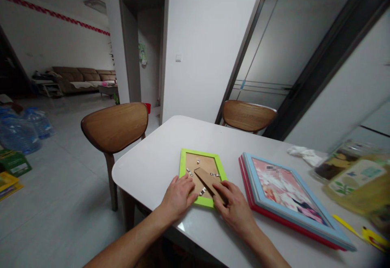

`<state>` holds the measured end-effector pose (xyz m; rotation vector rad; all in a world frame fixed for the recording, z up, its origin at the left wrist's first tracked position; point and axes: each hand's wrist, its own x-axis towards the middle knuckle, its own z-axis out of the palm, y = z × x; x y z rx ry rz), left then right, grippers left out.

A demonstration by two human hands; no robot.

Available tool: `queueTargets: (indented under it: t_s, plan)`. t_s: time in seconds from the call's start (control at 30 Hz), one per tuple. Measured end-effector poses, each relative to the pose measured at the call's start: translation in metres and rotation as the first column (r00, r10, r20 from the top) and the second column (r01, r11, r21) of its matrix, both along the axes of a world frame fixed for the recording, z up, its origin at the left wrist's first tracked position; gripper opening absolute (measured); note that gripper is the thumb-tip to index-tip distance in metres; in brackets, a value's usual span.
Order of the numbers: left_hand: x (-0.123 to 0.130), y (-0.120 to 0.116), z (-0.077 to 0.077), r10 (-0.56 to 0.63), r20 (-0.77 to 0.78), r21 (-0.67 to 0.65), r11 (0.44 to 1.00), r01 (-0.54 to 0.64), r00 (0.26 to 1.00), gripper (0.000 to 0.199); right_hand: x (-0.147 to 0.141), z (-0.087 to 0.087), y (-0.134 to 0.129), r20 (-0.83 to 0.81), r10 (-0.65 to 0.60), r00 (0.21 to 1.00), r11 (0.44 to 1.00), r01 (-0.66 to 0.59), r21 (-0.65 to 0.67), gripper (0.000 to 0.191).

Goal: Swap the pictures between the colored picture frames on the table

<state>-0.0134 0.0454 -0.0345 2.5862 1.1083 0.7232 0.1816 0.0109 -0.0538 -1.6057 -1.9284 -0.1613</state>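
Note:
A lime-green picture frame [183, 163] lies face down on the white table, its brown backing board [192, 159] showing. Small metal clips [202, 191] sit around the board. My left hand [179, 195] is closed over the frame's left edge near the lower corner, thumb on the board side. A brown easel stand [206, 177] slants up from the backing. My right hand [233, 205] grips the stand's lower right end between thumb and fingers. The fingertips' undersides are hidden.
Right of my hands lie stacked picture frames, a light-blue one [258, 186] over a red one [248, 186]. Beyond are a white cloth [304, 154], a yellowish package [356, 182] and a yellow tool [347, 225]. Wooden chairs [117, 127] stand at the table [146, 162].

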Motion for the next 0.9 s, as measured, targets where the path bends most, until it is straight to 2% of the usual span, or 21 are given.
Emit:
queueTargets:
  t_s: [0.17,0.4,0.67,0.77,0.83,0.9]
  plan:
    - [-0.006,-0.001,-0.003,-0.106,-0.002,-0.033,0.994,0.106,0.994,0.028,-0.002,0.007,-0.002,0.108,0.009,0.994,1.0,-0.011,0.017,0.027]
    - [-0.008,0.001,-0.003,-0.093,0.011,-0.067,0.993,0.093,0.996,0.023,-0.018,0.017,0.0,0.21,0.246,0.946,0.969,-0.233,-0.085,0.026]
    - [-0.008,0.0,-0.001,-0.089,0.029,-0.067,0.994,0.091,0.996,0.023,-0.017,0.015,-0.004,0.19,0.28,0.941,0.958,-0.26,-0.123,0.027]
    - [-0.007,-0.001,0.0,-0.085,0.039,-0.071,0.994,0.088,0.996,0.024,-0.011,0.016,0.002,0.158,0.209,0.965,0.975,-0.192,-0.111,0.032]
    - [-0.008,-0.001,0.001,-0.081,0.046,-0.075,0.994,0.085,0.996,0.024,-0.007,0.018,0.011,0.142,0.065,0.988,0.992,-0.048,-0.116,0.034]
    - [-0.008,-0.002,0.0,-0.075,0.053,-0.077,0.994,0.079,0.996,0.023,-0.003,0.021,0.021,0.162,-0.082,0.983,0.981,0.109,-0.16,0.035]
